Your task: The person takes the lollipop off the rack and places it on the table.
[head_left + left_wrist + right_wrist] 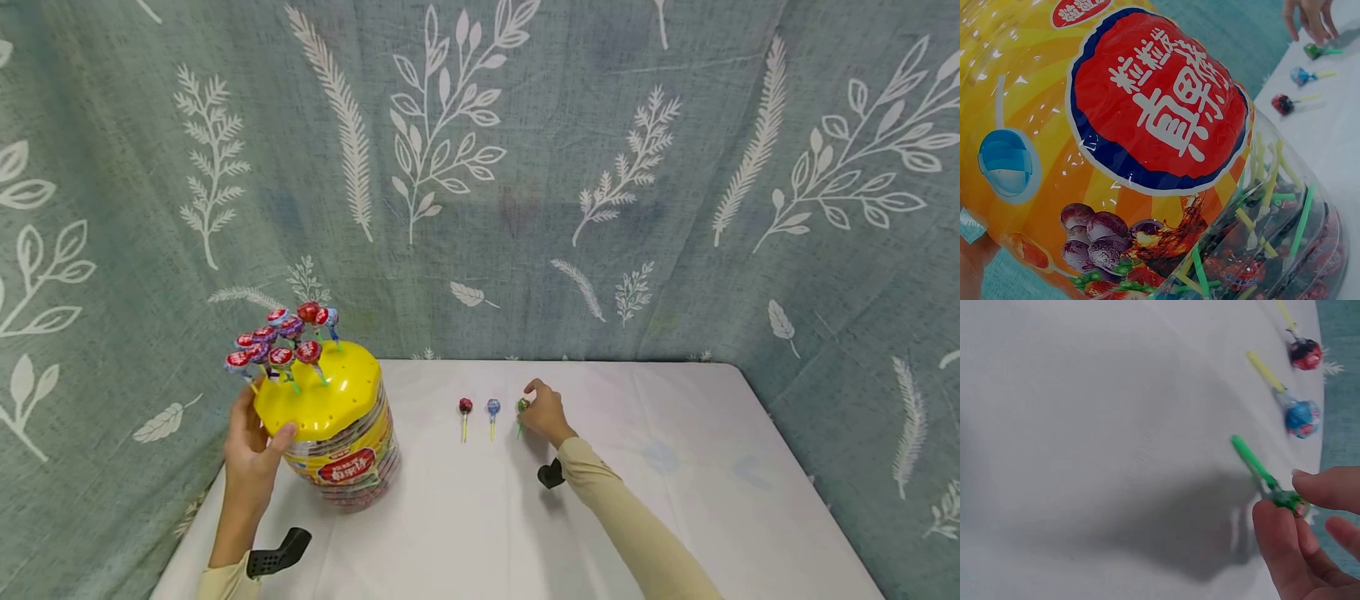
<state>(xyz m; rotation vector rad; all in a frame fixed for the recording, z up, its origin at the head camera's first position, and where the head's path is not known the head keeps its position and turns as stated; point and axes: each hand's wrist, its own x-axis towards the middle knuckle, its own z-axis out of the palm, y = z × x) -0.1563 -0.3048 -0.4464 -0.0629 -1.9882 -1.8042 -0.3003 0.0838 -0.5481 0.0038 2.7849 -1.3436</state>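
My left hand (251, 454) grips a big lollipop jar (348, 458) at its upper side, thumb at the edge of the yellow lid (322, 408). The jar leans to the left, and several wrapped lollipops (281, 358) stand with their sticks in the lid's holes. Over the table, my right hand (547, 414) has thumb and fingers spread around the head of a green lollipop (1288, 501), fingertips close to the wrapper. Its green stick points away from the hand. Beside it lie a blue lollipop (492, 407) and a dark red one (465, 406), in a row.
Loose lollipops with yellow and green sticks (1302, 219) show through the jar's clear lower part. The white-covered table (450, 533) ends at a leaf-patterned curtain (480, 208) behind and on both sides. A black wrist mount (279, 554) juts from the left sleeve.
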